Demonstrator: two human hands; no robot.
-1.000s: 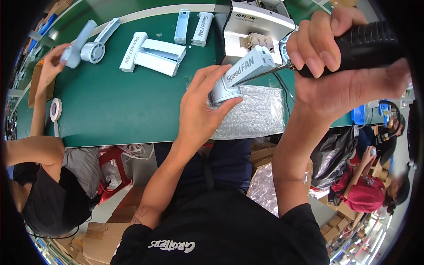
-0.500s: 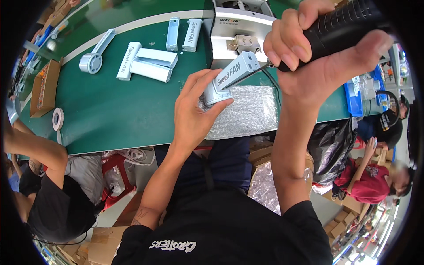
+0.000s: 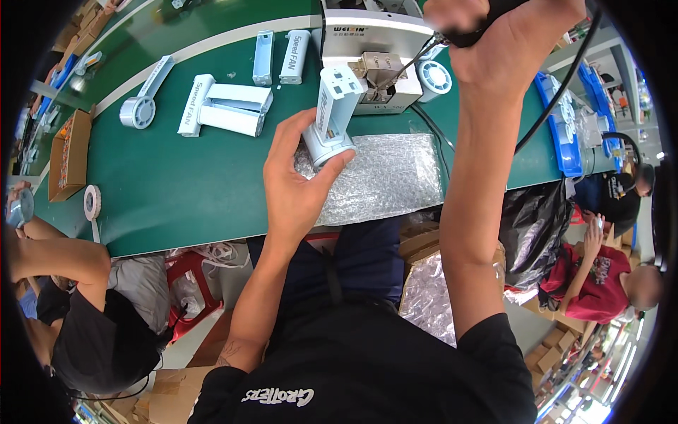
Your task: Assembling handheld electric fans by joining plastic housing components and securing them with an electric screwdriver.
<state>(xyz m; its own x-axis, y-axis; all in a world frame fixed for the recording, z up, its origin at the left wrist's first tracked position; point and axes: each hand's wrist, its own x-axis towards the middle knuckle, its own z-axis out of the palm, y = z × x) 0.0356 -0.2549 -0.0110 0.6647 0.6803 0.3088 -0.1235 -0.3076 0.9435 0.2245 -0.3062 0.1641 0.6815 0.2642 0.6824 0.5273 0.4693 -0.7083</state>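
Note:
My left hand (image 3: 291, 185) is closed round the base of a light-blue handheld fan housing (image 3: 340, 112), tilted upright above a bubble-wrap sheet (image 3: 385, 180). The housing's open hollow side faces me, and a bit of coloured wiring shows low inside it. My right hand (image 3: 519, 49), raised at the upper right, grips a black electric screwdriver (image 3: 470, 34), partly cut off by the top edge. Its thin bit slants down to the metal outlet of a silver screw feeder (image 3: 395, 104); whether a screw sits on the tip is too small to tell.
On the green bench (image 3: 191, 191) lie several fan shells (image 3: 233, 116), another fan body (image 3: 139, 111) and a tape roll (image 3: 92, 201). A cardboard box (image 3: 70, 152) stands at left. Blue trays (image 3: 558, 127) are at right. A black cable hangs beside my right forearm. Co-workers sit both sides.
My right hand has moved the screwdriver up and away from the fan housing, its bit now at the feeder. My left hand has turned the housing more upright, slightly left.

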